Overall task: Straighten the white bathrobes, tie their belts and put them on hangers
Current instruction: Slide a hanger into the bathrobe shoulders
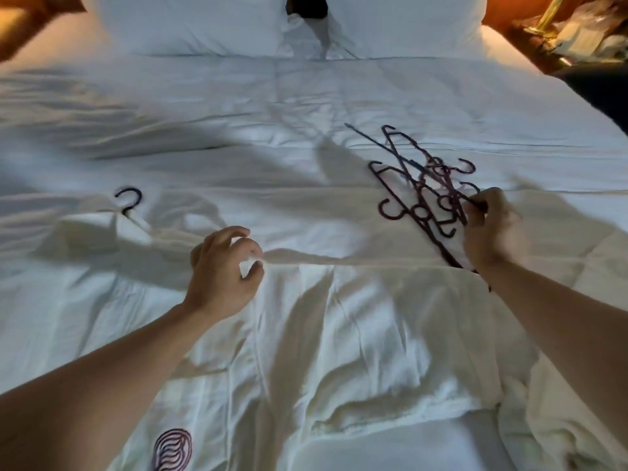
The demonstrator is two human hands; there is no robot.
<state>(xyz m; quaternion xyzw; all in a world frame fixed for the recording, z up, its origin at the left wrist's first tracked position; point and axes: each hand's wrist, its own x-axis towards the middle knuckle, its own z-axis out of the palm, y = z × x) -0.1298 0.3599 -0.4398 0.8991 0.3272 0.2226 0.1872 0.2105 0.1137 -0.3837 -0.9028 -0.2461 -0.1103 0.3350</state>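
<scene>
A person's two bare arms reach over a white bed [306, 107] where a white bathrobe [356, 334] lies spread flat across the near half, its cloth creased. The right hand [492, 229] has its grip pinched on a tangled pile of dark hangers [424, 192], thumb and fingers curled round the thin bars at the pile's near end; the pile lies toward the right side of the bed, partly on the robe's upper edge, with its hooks pointing several ways. The left hand [224, 266] hovers near the middle of the bed over the robe's top edge, fingers loosely curled and apart, thumb close to the fingertips; whether it touches the cloth cannot be told, as the hand is blurred. Toward the left side of the bed a second bathrobe [102, 229] lies already on a hanger, only the dark hook [129, 198] showing above its collar. A dark red looped emblem [173, 450] is stitched on cloth at the near edge of the bed, beside the left forearm. Two white pillows [190, 22] stand at the head of the bed, and a cluttered nightstand [577, 32] sits past its far right corner.
</scene>
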